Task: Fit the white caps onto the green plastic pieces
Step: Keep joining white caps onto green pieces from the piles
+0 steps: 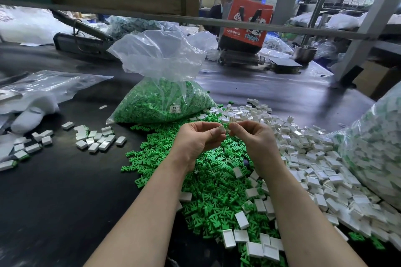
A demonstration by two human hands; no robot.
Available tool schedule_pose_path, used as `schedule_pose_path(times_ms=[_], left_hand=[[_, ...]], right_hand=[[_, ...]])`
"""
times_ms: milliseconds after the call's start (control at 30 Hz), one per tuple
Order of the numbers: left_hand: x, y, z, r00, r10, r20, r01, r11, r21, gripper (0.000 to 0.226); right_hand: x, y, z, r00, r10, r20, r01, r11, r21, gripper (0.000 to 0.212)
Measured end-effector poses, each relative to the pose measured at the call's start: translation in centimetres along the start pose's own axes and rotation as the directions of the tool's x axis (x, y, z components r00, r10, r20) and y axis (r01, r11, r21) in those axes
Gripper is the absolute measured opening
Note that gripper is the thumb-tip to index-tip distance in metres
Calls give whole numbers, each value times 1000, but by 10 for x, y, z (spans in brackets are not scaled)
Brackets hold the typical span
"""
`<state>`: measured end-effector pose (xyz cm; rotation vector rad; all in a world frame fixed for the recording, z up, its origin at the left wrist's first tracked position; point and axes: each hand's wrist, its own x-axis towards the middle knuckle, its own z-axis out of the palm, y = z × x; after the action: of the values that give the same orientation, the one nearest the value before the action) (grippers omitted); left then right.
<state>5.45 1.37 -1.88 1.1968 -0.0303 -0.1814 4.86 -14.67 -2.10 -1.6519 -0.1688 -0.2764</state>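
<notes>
Both forearms are bare up to the picture's lower edge. The left hand (196, 140) and the right hand (253, 138) wear no gloves, rings or watch.

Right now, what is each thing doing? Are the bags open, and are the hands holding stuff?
Left hand: raised, pinching a white cap.
Right hand: raised, pinching a green piece against the cap.
Bag of green pieces: open at the top, part full.
Green pile: loose, spread on the table.
White cap pile: loose, heaped at the right.
Capped pieces: lying scattered at the left.
</notes>
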Motion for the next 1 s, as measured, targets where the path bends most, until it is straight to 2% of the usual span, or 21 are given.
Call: schedule_pose_path(times_ms=[400, 567, 633, 833, 1000], left_hand=[[-2, 1, -1, 1000, -4, -7, 4, 1000, 24, 29], [-3, 0, -1, 998, 56, -24, -52, 990, 129, 22], [-3, 0, -1, 995, 93, -32, -86, 979, 184, 12], [-2, -4, 0, 977, 210, -23, -179, 881, 437, 7], [-3, -7, 1, 973, 229, -18, -199, 883, 425, 6]], right_hand=[[-3, -2, 0, 1000, 26, -2, -26, 998, -63, 8], [-5, -3, -1, 999, 5, 53, 0, 995, -96, 9], [-5, -2, -2, 997, 0, 75, 10, 990, -141, 8], [-1, 1, -2, 990, 6, 139, 32, 963, -269, 10], [0, 4, -4, 990, 19, 142, 17, 968, -249, 11]])
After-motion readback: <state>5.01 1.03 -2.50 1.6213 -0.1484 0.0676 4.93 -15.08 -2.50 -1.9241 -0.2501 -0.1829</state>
